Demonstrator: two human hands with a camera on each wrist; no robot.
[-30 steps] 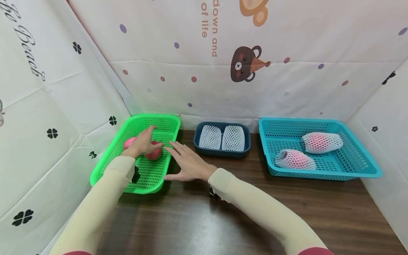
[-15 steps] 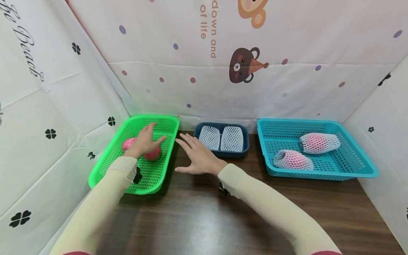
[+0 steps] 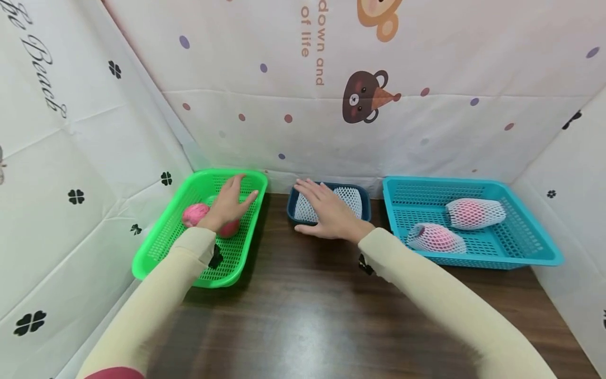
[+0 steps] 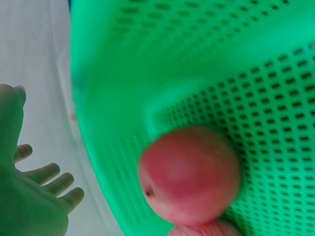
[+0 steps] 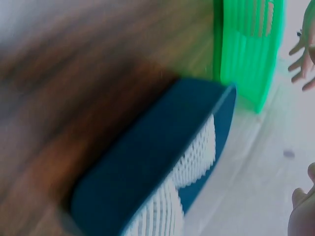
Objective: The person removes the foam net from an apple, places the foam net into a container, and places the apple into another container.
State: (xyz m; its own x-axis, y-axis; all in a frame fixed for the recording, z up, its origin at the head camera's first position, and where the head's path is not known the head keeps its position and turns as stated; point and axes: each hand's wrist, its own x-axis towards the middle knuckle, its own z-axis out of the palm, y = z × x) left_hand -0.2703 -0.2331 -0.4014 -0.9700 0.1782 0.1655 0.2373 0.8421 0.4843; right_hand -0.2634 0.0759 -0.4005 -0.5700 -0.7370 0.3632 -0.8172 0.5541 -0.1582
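My left hand (image 3: 229, 205) hovers over the green basket (image 3: 158, 234), fingers spread and holding nothing. Below it lie two pink-red round fruits; one fruit (image 3: 195, 215) shows at the left, the other (image 4: 189, 174) is partly covered by the hand in the head view. In the left wrist view the hand is apart from both. My right hand (image 3: 333, 213) is above the dark blue box (image 5: 142, 147), fingers extended, nothing in its grasp. Inside the box stand two white foam net sleeves (image 3: 349, 200); the hand partly hides them in the head view.
At the right, a blue basket (image 3: 535, 231) holds two pink fruits in white foam nets (image 3: 475, 213). A brown wooden table (image 3: 303, 316) supports everything. White printed sheets (image 3: 227, 63) rise behind and at both sides.
My right hand has moved right and away from me, from beside the green basket to over the dark blue box. My left hand has shifted slightly right and farther back over the green basket.
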